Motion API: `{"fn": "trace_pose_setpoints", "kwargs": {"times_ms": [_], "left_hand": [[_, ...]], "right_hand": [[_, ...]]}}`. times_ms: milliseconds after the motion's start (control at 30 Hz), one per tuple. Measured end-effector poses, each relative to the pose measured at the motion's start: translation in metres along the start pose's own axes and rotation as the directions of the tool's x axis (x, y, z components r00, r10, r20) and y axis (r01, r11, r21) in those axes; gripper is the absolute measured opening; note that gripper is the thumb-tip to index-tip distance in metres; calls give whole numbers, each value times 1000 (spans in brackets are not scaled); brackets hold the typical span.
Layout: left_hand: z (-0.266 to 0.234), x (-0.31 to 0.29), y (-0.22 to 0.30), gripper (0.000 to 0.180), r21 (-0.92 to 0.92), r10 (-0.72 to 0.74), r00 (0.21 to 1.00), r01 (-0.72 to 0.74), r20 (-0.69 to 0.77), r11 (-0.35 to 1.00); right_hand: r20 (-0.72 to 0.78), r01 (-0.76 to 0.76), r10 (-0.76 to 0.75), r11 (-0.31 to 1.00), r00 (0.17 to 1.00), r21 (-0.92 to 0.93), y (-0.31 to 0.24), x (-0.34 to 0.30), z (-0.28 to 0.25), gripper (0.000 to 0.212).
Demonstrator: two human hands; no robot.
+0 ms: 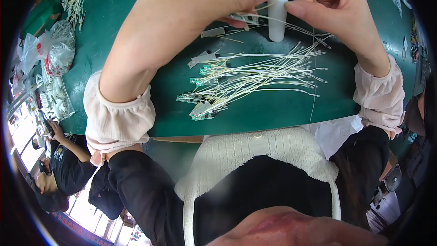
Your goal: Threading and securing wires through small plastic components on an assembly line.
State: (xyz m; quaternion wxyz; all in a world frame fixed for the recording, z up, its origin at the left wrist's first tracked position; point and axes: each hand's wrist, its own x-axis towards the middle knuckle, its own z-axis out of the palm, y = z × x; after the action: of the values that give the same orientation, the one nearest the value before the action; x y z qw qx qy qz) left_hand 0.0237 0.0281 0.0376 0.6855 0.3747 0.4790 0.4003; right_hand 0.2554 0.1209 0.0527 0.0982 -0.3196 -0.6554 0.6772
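- left hand [182,13] — thumb pinching top of white tube [277,13], held above green table [127,41]
- right hand [332,4] gripping tube's other side
- wire bundle [255,79] lying just below

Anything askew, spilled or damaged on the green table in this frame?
Nothing stands out. Both hands, left hand and right hand, hold a white cylinder with thin wires. The loose wired parts lie in a rough bundle on the green table.
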Motion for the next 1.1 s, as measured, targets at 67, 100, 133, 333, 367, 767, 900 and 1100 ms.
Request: {"fn": "trace_pose_setpoints", "kwargs": {"times_ms": [67, 100, 133, 333, 367, 767, 900, 1100], "left_hand": [[-5, 17, -11, 11, -54, -110, 994, 109, -13, 993], [-19, 40, -32, 9, -111, 357, 889, -339, 288, 934], [-26, 54, -44, 8, -288, 703, 500, -670, 506, 684], [-23, 65, -45, 5, -368, 682, 483, -593, 549, 716], [-23, 54, -44, 5, -369, 682, 483, -593, 549, 716], [-10, 34, -27, 3, -340, 41, 994, -3, 103, 940], [-28, 66, -48, 3, -404, 654, 583, -515, 481, 756], [-26, 64, -44, 4, -421, 636, 628, -478, 449, 770]], "right_hand": [[18, -2, 2, 1000, 1000, 7, 0, 0, -3, 34], [32, -2, 2, 1000, 999, 7, -3, 0, -2, 34], [43, -4, 3, 1000, 999, 10, -4, 0, -2, 34], [41, -13, 13, 1000, 999, -2, -3, 1, -2, 33], [42, -14, 14, 1000, 999, -1, -2, 2, -2, 33], [-88, 46, -41, 998, 995, 50, 10, 2, 1, 23], [-97, 175, -171, 984, 980, 29, 13, 5, -2, 17], [-79, 302, -359, 869, 930, -391, 14, 6, 5, 15]]}}
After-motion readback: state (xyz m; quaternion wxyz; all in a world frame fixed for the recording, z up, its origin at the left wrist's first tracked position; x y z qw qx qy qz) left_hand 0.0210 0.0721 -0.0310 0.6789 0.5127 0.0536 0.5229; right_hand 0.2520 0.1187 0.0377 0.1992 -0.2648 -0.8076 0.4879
